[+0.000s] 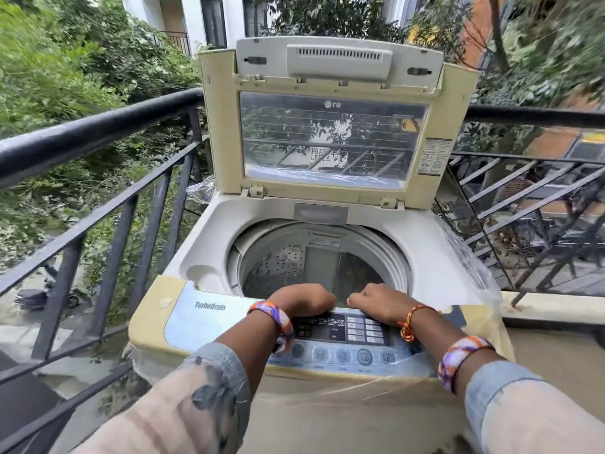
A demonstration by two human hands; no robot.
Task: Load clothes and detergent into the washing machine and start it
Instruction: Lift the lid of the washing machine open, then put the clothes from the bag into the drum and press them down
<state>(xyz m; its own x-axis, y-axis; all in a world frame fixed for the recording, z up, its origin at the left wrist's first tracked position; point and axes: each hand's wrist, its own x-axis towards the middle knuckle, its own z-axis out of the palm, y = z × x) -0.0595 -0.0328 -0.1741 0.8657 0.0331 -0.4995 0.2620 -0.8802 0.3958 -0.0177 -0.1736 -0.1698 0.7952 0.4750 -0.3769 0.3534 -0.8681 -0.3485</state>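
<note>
Top-loading washing machine (435, 257) is being viewed from the front, set against a black balcony railing (98, 126). Lid (327, 126) is being held fully raised, folded back upright behind the tub; trees and railing are being seen through its clear window. Drum (288, 263) is being exposed: perforated steel wall visible, no clothes being seen in the part that shows, bottom partly hidden by the hands. Clear plastic wrap (471, 257) is being seen over the machine's right side and front.

Left hand (301, 301) is being rested on the front edge of the tub opening, just above the control panel (337, 335), fingers (322, 303) curled down over the rim. Right hand (379, 303) is being rested on the same edge just beside it, fingers (355, 298) likewise curled inward toward the drum. Both sets of fingers are being kept bent closed; whether anything is being gripped cannot be told, fingertips being hidden. The two hands are being held close together but apart.

Orange-purple bands (278, 319) are being worn on both wrists, plus an orange thread (412, 322) on the right. Panel buttons are being partly covered by the forearms. No detergent is being shown.
</note>
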